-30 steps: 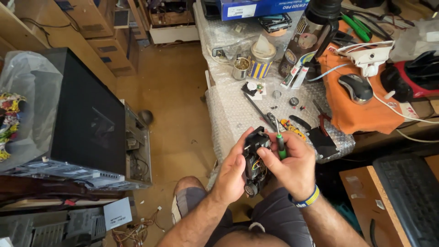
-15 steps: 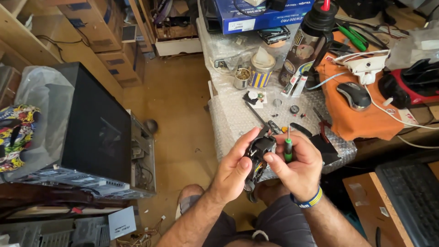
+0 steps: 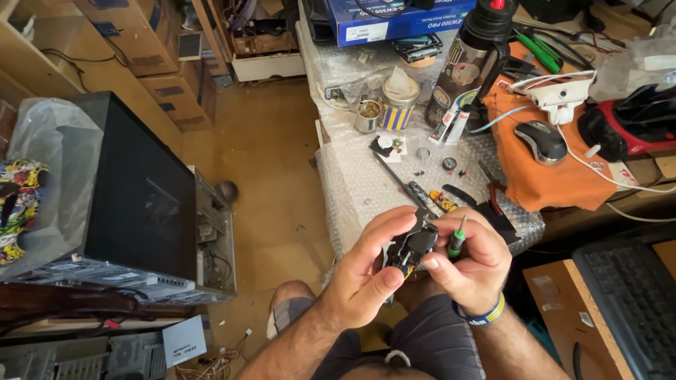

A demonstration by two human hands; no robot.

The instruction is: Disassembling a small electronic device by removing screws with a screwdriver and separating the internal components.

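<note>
Both hands have risen slightly; my left hand (image 3: 366, 278) and right hand (image 3: 470, 260) grip the black part (image 3: 410, 248), the right also pinching a green screwdriver (image 3: 456, 241) that could slip floorward.

The light here is warm, bright and even, like daylight filling the room, and it turns the floor (image 3: 274, 176) yellowish. My hands throw only soft shadows, and the space under the bench stays dim. The bubble wrap (image 3: 366, 176) gives off pale glare, and the plastic bag (image 3: 56, 162) on my left shines faintly. The side of the computer case (image 3: 141, 204) reads nearly black. Most of the view is sharp; the wide lens bends the shelves (image 3: 42, 63) and the keyboard (image 3: 634, 295) at the edges.
</note>
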